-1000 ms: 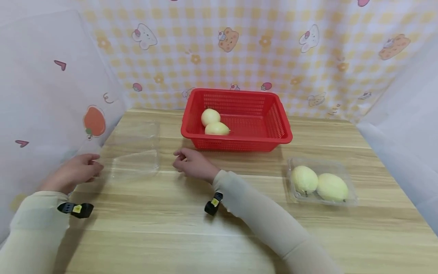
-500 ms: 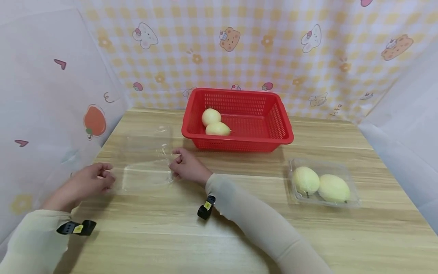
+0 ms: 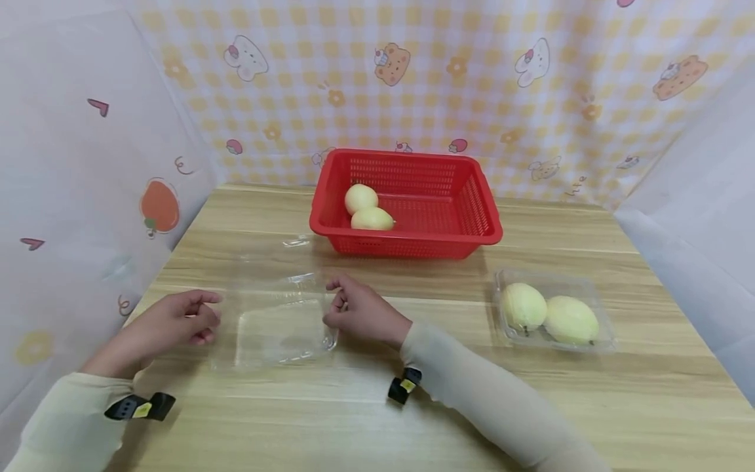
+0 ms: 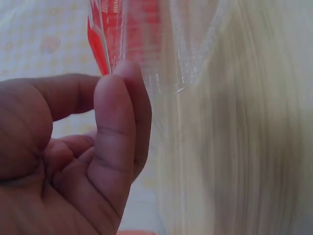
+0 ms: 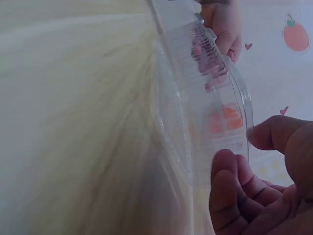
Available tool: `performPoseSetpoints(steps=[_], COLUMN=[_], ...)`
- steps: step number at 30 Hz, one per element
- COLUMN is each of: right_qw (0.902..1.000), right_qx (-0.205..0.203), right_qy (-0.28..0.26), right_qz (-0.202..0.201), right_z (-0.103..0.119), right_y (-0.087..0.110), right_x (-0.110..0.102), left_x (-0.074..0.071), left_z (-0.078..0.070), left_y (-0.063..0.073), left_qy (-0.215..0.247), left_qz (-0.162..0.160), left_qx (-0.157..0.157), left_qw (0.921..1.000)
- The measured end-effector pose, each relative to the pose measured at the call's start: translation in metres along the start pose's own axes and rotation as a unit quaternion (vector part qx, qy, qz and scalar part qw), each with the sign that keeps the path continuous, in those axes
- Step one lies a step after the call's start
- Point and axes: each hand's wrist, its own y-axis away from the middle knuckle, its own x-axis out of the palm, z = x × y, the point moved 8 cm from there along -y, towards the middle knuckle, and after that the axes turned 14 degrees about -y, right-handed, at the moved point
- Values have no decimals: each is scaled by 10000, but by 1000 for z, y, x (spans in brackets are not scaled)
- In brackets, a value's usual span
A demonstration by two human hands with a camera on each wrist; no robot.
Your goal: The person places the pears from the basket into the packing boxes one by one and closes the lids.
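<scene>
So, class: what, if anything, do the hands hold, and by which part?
Both hold the clear plastic clamshell box: left hand pinches its left edge, right hand its right edge.

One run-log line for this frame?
left hand: pinches clear clamshell box left edge | right hand: pinches right edge | box: empty, on table | red basket: behind

Head view: bright, even, diffuse light; soft shadows under the basket (image 3: pixel 406 203) and sleeves. Wide-angle bending at the edges. Faint glare on the clear tray (image 3: pixel 277 324). Both wrist views: soft, out of focus, table streaked with motion blur, colours washed out.
</scene>
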Motion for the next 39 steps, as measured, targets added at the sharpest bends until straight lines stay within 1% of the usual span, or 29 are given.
performPoseSetpoints(steps=[3,5,9,12,16,18,21,24,27,29,31,34,36,39], right_qw=[9993,9988,9984,9975,9922,9890,9878,9891,9897,9902,9903,9913,9915,9926], right_qx=[-66,-115,-166,-159,-314,-452,-574,-587,-542,-529,-509,-482,-438,-363], right_qy=[353,476,497,553,936,1144,1312,1330,1320,1266,1240,1126,1069,917], right_qz=[27,59,187,421,764,817,619,222,-132,-260,-361,-492,-600,-709], right_z=[1,2,2,0,0,1,1,-2,-6,-10,-12,-16,-19,-23], right_y=[19,30,45,53,66,71,76,79,85,90,96,104,109,114], right_x=[-5,-7,-11,-12,-13,-16,-26,-43,-60,-69,-78,-89,-97,-104], left_x=[7,12,21,28,37,42,48,56,66,72,77,84,88,92], left_z=[-10,-17,-28,-34,-42,-47,-57,-70,-84,-92,-100,-111,-118,-125], left_y=[4,7,13,16,16,13,5,-6,-16,-22,-28,-36,-40,-44], left_qy=[90,38,-109,-213,-269,-240,-153,-170,-297,-390,-460,-504,-515,-575], left_qz=[217,368,571,669,762,838,920,914,898,891,864,796,736,674], left_qx=[189,307,429,450,562,638,747,837,850,790,802,962,1128,1251], left_qw=[9995,9988,9974,9965,9951,9941,9928,9921,9919,9921,9920,9909,9895,9882])
